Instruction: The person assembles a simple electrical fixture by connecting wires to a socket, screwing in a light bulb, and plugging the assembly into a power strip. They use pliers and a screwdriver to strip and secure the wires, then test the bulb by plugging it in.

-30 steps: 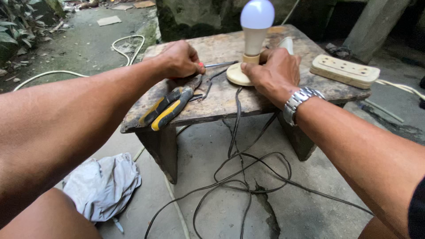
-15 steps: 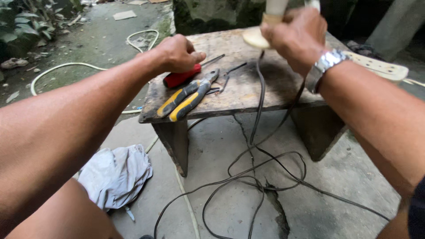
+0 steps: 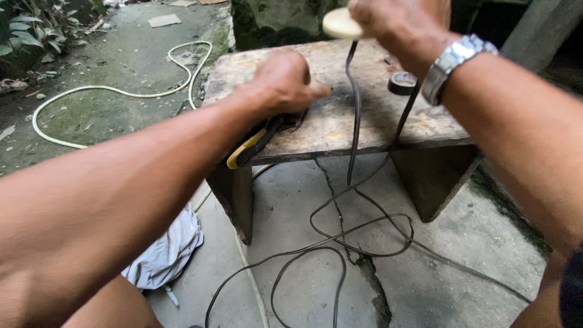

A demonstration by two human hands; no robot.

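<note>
Right hand (image 3: 398,24) gripped the round cream plastic lamp base (image 3: 340,24), raised above the far edge of the weathered wooden stool (image 3: 364,121); its smooth black cord (image 3: 352,121) hung straight down past the near edge. Left hand (image 3: 285,82) lay curled on the stool top over yellow-and-black-handled pliers (image 3: 252,146), nearer the cord than the black tape roll (image 3: 402,82).

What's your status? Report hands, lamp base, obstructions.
Right hand grips cream lamp base, lifted above bench. Left hand rests on pliers. Black cord hangs from base; tape roll nearby.
</note>
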